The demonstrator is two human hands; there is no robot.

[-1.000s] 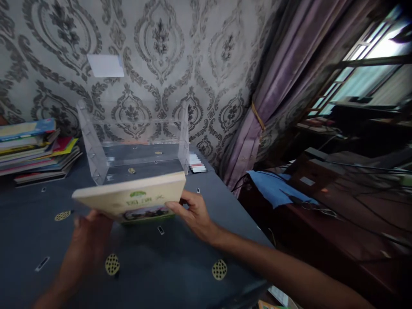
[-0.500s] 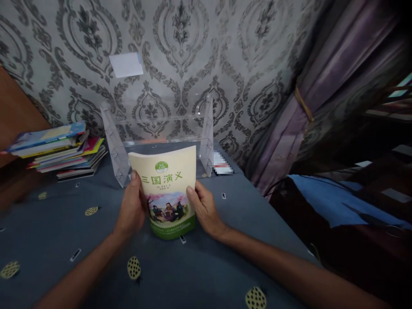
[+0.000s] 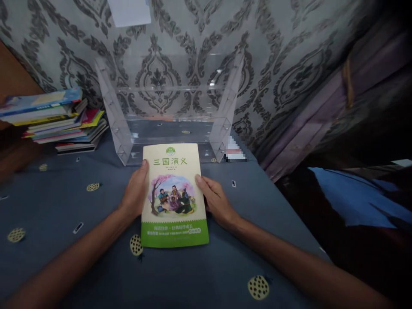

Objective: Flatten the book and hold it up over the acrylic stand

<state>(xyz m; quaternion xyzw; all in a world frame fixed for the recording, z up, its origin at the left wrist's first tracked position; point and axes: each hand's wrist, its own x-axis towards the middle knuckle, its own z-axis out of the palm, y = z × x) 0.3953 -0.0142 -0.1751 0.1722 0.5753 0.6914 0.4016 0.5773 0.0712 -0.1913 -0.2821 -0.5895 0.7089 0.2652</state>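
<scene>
A cream and green paperback book [image 3: 174, 195] with Chinese characters and a picture of seated figures under a blossoming tree is held between both hands. My left hand [image 3: 135, 189] grips its left edge, thumb along the upper part of the cover side. On the right edge, my right hand [image 3: 217, 199] presses its thumb on the cover, its other fingers mostly hidden behind. The cover faces me and looks nearly flat. Just beyond the book's top edge stands a clear acrylic rack [image 3: 174, 103] with tiered shelves.
Left of the rack is a stack of books [image 3: 64, 122] in uneven layers. A partly pixelated phone-like item [image 3: 236, 150] lies right of the rack. The dark blue tablecloth [image 3: 199, 279] has pineapple prints. A purple curtain [image 3: 309, 116] hangs right, above blue cloth [image 3: 357, 197].
The book's curved cover has flattened and now faces me more fully. My view has tipped downward and come closer to the rack. Both hands keep hold of the book's sides.
</scene>
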